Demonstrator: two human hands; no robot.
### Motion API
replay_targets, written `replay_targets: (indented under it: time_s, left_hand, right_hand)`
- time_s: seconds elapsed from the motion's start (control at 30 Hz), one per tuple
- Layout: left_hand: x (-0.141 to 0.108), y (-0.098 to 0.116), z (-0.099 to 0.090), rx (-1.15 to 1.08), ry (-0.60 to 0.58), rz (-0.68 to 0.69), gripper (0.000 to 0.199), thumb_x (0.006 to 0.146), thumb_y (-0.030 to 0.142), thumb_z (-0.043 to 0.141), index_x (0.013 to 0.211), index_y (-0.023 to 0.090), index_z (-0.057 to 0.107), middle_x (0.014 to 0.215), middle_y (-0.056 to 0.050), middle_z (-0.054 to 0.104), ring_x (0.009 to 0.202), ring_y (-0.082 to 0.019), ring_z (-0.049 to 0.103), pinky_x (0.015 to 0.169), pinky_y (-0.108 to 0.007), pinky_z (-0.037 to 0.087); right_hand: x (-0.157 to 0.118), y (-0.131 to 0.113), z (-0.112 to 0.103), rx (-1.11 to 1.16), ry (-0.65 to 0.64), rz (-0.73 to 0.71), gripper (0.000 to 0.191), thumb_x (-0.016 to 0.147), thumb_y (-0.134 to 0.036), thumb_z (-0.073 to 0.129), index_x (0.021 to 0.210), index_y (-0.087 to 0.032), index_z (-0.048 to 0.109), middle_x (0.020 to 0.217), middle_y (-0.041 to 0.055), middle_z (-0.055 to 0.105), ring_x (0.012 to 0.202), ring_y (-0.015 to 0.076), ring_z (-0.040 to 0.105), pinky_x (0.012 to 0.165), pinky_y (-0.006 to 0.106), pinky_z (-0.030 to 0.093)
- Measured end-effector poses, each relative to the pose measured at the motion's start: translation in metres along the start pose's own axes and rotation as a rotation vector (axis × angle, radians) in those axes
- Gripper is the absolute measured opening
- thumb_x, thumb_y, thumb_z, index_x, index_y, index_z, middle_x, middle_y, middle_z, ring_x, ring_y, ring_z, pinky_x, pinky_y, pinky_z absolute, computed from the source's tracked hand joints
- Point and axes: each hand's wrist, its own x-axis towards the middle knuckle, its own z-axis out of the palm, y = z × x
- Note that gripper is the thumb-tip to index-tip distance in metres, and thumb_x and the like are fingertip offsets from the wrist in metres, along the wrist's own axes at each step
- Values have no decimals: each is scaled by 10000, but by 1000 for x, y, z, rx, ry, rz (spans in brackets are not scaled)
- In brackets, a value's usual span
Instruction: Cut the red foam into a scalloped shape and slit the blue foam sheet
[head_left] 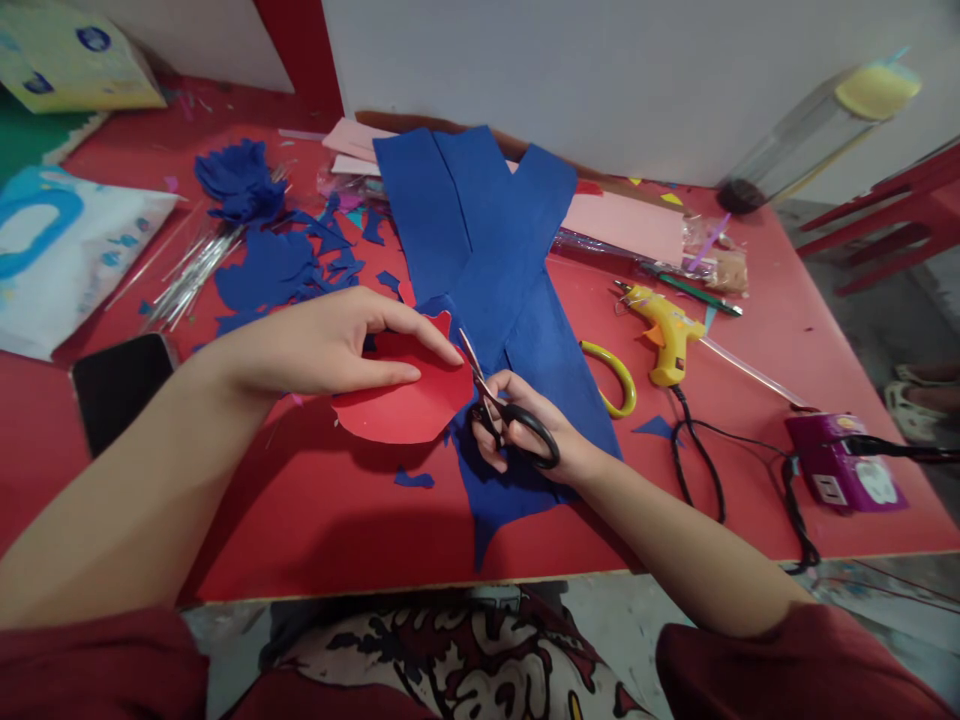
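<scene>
My left hand (341, 345) holds a red paper piece (420, 400) with a rounded, uneven outline, its thumb and fingers closed on the left and upper parts. Black-handled scissors (541, 436) are in my right hand (525, 415), with fingers through or around the handles. The scissor blades point up and left, at the right edge of the red piece. Beneath my right hand lie long blue sheets (495, 240), overlapping on the red table (322, 540). A small blue scrap (415, 479) is just below the red piece.
Blue petal shapes (270, 268), a blue bundle (241, 180) and thin wires (196, 270) lie left. Nearby are a phone (124, 388) and a wipes pack (67, 250). Rightward are a yellow ring (625, 380), a yellow glue gun (664, 330), a purple power block (844, 460) and cables (705, 460).
</scene>
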Motion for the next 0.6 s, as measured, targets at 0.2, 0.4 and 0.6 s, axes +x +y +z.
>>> replay_targets:
  time_s: [0.2, 0.4, 0.6]
  left_hand:
    - [0, 0, 0, 0, -13, 3, 317, 782, 234, 536, 1072, 257, 661, 1085, 20, 689, 999, -168, 628, 924, -255, 441]
    - [0, 0, -1, -7, -18, -1, 313, 772, 260, 547, 1060, 252, 668, 1084, 13, 690, 1002, -175, 628, 931, -266, 441]
    - [0, -1, 1, -25, -53, 18, 310, 781, 247, 530, 1058, 255, 670, 1090, 11, 687, 990, -171, 631, 912, -256, 452]
  right_hand:
    - [0, 0, -1, 8, -7, 6, 411, 774, -470, 626, 910, -217, 332, 640, -76, 473, 464, 57, 456, 457, 195, 345]
    - [-1, -2, -1, -12, -6, 16, 404, 775, -458, 628, 905, -214, 334, 621, -79, 473, 447, 56, 450, 438, 186, 331]
    - [0, 0, -1, -15, -19, 17, 434, 762, -491, 625, 918, -214, 329, 628, -75, 476, 460, 62, 452, 448, 197, 343]
